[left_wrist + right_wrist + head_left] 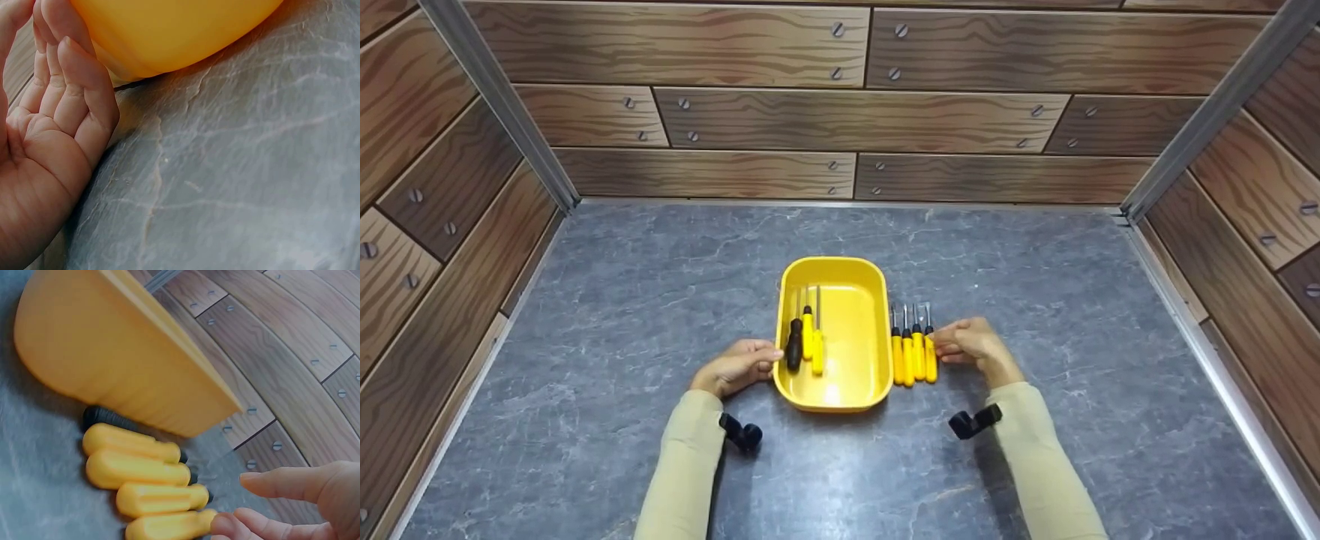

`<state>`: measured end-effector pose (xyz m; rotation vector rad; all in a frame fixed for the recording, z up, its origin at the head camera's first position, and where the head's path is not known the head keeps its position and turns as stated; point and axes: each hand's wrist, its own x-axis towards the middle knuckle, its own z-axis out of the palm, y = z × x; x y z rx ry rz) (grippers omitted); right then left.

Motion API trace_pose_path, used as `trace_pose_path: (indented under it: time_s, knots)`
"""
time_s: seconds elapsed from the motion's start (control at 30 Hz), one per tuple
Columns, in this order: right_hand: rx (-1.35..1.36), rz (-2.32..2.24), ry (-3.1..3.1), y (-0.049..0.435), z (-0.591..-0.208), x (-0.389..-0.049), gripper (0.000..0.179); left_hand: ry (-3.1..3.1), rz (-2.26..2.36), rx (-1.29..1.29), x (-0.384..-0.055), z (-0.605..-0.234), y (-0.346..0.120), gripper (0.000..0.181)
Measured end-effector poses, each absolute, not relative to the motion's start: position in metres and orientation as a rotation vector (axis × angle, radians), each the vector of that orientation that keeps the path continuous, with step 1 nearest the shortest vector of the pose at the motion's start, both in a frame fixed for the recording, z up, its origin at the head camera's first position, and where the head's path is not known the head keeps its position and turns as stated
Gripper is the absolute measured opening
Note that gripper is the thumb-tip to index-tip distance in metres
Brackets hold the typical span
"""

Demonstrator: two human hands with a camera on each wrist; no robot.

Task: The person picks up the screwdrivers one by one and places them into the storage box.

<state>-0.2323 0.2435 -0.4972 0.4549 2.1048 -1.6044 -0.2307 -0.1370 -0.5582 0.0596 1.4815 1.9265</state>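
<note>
A deep yellow tray stands on the grey tabletop between both hands. My left hand holds its left side, thumb at the rim and fingers against the outer wall. Inside the tray lie a black-handled screwdriver and two with yellow handles. Several yellow-handled screwdrivers lie in a row outside, along the right wall. At the outermost one are the fingertips of my right hand, with thumb and fingers apart. A black handle beside the tray shows only in the right wrist view.
Wood-patterned panels wall the back and both sides of the grey marbled tabletop, with metal profiles at the corners. A black wrist camera juts inward from the left sleeve, and another black camera from the right.
</note>
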Motion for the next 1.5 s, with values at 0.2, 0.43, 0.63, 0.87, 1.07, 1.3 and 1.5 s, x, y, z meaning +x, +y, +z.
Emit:
trace_pose_path:
  time_s: [0.2,0.43,0.63,0.87,1.07,1.3,1.5]
  knots:
    - [0.479,-1.623,2.071,0.248,-0.503,-0.231,0.029,1.489,1.918,0.087,-0.23,-0.559,-0.137,0.014]
    - [0.505,-1.604,2.076,0.248,-0.507,-0.23,0.026,1.481,1.924,0.085,-0.23,-0.559,-0.136,0.013]
    - [0.528,-1.571,2.093,0.246,-0.509,-0.23,0.028,1.48,1.928,0.097,-0.23,-0.559,-0.137,0.012]
    - [0.548,-1.525,2.123,0.243,-0.512,-0.23,0.013,1.492,1.923,0.081,-0.231,-0.559,-0.137,0.009]
    - [0.607,-1.487,2.147,0.239,-0.514,-0.231,0.018,1.487,1.926,0.09,-0.231,-0.561,-0.137,0.01]
    - [0.685,-1.489,2.15,0.237,-0.516,-0.233,0.023,1.479,1.936,0.094,-0.231,-0.562,-0.137,0.01]
    - [0.707,-1.521,2.156,0.237,-0.52,-0.234,0.023,1.487,1.932,0.077,-0.231,-0.561,-0.138,0.009]
